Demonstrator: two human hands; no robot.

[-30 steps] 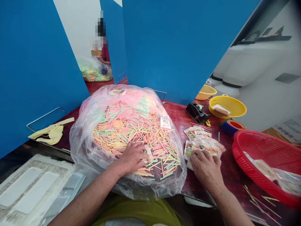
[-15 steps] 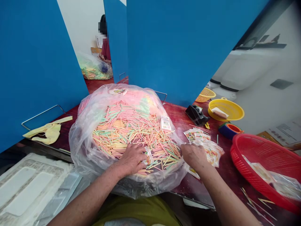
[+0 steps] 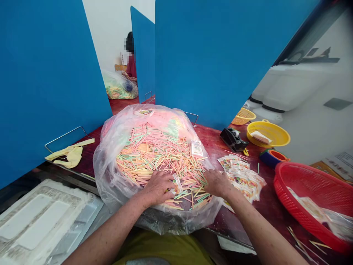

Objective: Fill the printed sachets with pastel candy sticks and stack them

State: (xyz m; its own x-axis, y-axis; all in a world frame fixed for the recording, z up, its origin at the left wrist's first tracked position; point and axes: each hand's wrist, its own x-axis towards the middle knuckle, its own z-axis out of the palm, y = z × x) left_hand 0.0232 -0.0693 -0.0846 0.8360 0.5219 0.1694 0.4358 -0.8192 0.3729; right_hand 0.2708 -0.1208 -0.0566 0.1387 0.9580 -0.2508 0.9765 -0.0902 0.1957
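A clear plastic bag (image 3: 107, 176) lies wide open before me, filled with thin pink, yellow, orange and green sticks (image 3: 154, 151). My left hand (image 3: 158, 187) rests at the front of the heap, its fingers and thumb closed on a small printed packet (image 3: 177, 184). At the heap's right side, my right hand (image 3: 217, 183) reaches over the sticks with bent, slightly parted fingers; its fingertips are partly hidden. Another small printed packet (image 3: 196, 148) sits on the heap's right edge. Several flat printed packets (image 3: 244, 180) overlap on the table just right of my right hand.
On the right are a red basket (image 3: 286, 184) holding packets, a yellow colander (image 3: 268, 133) and a black tape dispenser (image 3: 234, 140). Blue partitions (image 3: 198, 62) stand behind. A yellow cloth (image 3: 72, 156) lies left. Beyond the gap, a person (image 3: 131, 68) sits by another bag.
My right hand has moved left from the bag's edge onto the sticks. My left hand stays on the packet. The whole view has shifted slightly.
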